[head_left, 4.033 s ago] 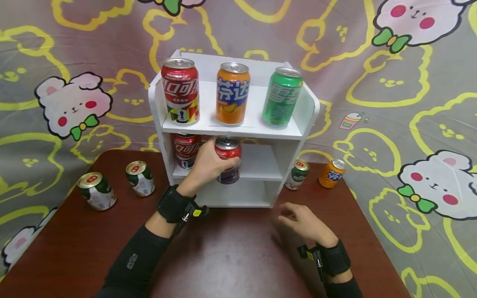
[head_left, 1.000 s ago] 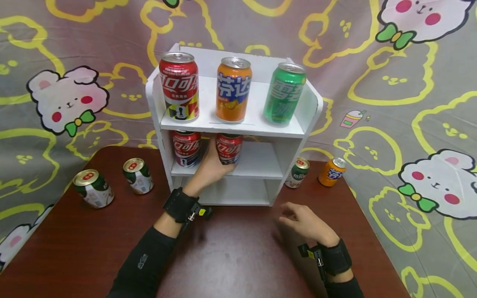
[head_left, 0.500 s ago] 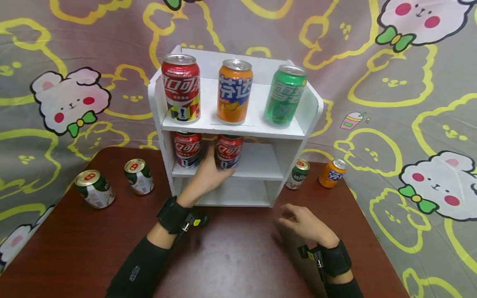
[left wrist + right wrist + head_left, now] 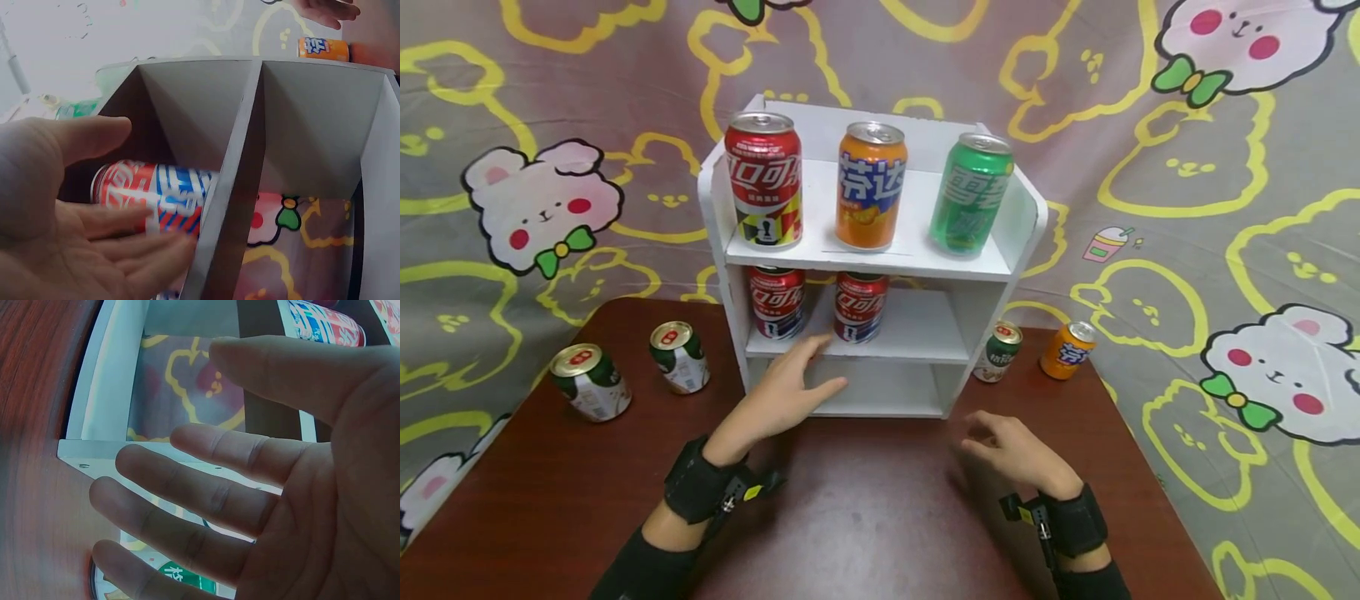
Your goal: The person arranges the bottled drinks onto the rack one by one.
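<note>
My left hand (image 4: 782, 396) is in front of the white shelf (image 4: 880, 262), thumb and fingers spread, holding nothing. Just beyond it, a red and blue cola can (image 4: 859, 308) stands upright on the middle level, apart from the hand in the head view. Another cola can (image 4: 777, 302) stands to its left on the same level. In the left wrist view, the fingers overlap the nearer cola can (image 4: 156, 194). My right hand (image 4: 1018, 450) is over the table at the right with loosely bent fingers and nothing in it; the right wrist view shows its bare palm (image 4: 294, 512).
The top level bears a red cola can (image 4: 765, 179), an orange soda can (image 4: 871, 187) and a green can (image 4: 972, 193). Two green-white cans (image 4: 591, 383) stand on the table (image 4: 880, 517) at left; another green-white can (image 4: 997, 354) and an orange can (image 4: 1067, 350) stand at right.
My left hand carried the cola can onto the middle level beside the other one, let go of it and drew back toward the lower left. The right hand has stayed in place.
</note>
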Available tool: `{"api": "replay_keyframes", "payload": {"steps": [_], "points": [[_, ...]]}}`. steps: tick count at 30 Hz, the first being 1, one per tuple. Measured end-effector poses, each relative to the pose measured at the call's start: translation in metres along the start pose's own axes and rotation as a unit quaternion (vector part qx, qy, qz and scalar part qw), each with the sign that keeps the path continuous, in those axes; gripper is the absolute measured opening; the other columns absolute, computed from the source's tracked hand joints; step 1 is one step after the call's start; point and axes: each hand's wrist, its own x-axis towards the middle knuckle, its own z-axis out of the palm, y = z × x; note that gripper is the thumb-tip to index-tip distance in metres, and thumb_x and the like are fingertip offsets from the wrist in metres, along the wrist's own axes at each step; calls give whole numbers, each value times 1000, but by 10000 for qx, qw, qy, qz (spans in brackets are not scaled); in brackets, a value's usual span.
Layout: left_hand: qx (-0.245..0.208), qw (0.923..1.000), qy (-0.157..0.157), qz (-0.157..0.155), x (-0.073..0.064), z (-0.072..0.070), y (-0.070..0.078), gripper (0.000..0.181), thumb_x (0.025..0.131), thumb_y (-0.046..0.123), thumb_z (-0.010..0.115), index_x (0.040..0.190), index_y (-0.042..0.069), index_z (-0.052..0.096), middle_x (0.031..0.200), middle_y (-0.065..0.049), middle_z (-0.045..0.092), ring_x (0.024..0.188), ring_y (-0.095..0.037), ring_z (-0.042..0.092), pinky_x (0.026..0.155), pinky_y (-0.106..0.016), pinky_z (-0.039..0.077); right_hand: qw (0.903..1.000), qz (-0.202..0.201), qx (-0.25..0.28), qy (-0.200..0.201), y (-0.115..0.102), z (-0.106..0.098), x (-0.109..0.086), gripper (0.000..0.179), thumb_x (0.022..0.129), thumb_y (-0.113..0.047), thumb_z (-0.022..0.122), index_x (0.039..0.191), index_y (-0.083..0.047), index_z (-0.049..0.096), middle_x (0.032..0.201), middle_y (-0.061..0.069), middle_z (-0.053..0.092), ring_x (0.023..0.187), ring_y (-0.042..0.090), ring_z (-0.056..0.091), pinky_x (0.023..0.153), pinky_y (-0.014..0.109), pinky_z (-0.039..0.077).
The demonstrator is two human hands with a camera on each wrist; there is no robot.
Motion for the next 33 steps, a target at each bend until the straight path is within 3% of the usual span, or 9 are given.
{"api": "replay_keyframes", "payload": {"steps": [5, 9, 15, 19, 24, 29, 33], "points": [[-201, 9974, -340, 609, -15, -5, -17, 39, 93, 31, 61, 126, 10, 58, 125, -6, 57, 116, -26, 53, 95, -44, 43, 10000, 19, -64, 11, 1, 0, 0, 41, 93, -34, 61, 123, -6, 57, 108, 4, 64, 93, 16, 62, 73, 30, 53], [-188, 9933, -716, 890, -25, -11, -31, 29, 95, 33, 57, 114, 13, 67, 113, 3, 63, 109, -18, 57, 91, -41, 46, 10000, 11, -63, -1, 2, 1, 1, 42, 93, -34, 61, 123, -6, 57, 108, 4, 64, 93, 16, 62, 73, 30, 53], [99, 9888, -1171, 919, -38, -26, -57, 24, 98, 30, 52, 103, 18, 73, 108, 4, 65, 102, -14, 59, 82, -31, 49, 9999, -90, -107, 41, 3, 2, 2, 41, 93, -34, 60, 123, -6, 57, 111, 9, 63, 95, 18, 62, 73, 30, 53], [304, 9853, -1508, 747, -46, -41, -78, 24, 100, 26, 49, 100, 16, 72, 103, 3, 65, 94, -15, 60, 76, -29, 49, 10000, -59, -39, 4, 3, 2, 3, 40, 93, -33, 60, 123, -6, 56, 113, 13, 63, 95, 19, 62, 73, 31, 53], [880, 9847, -1503, 96, -52, -62, -108, 26, 98, 27, 52, 101, 8, 68, 90, 1, 62, 79, -13, 55, 68, -31, 46, 10000, -31, -28, -52, 4, 3, 3, 40, 93, -31, 60, 124, -5, 56, 112, 11, 63, 93, 18, 62, 72, 30, 53], [1499, 9808, -849, -910, -53, -75, -130, 36, 97, 29, 53, 104, -4, 64, 80, -8, 60, 70, -18, 53, 60, -35, 43, 9999, -71, -118, -28, 5, 5, 4, 39, 94, -29, 60, 124, -5, 56, 111, 10, 63, 91, 17, 61, 70, 28, 52], [1780, 9649, -243, -1914, -52, -84, -140, 61, 96, 44, 47, 109, -15, 56, 87, -26, 60, 75, -35, 58, 61, -44, 44, 9998, -107, -133, -33, 5, 6, 5, 40, 94, -32, 60, 124, -5, 56, 113, 12, 62, 93, 19, 61, 72, 30, 52]]}}
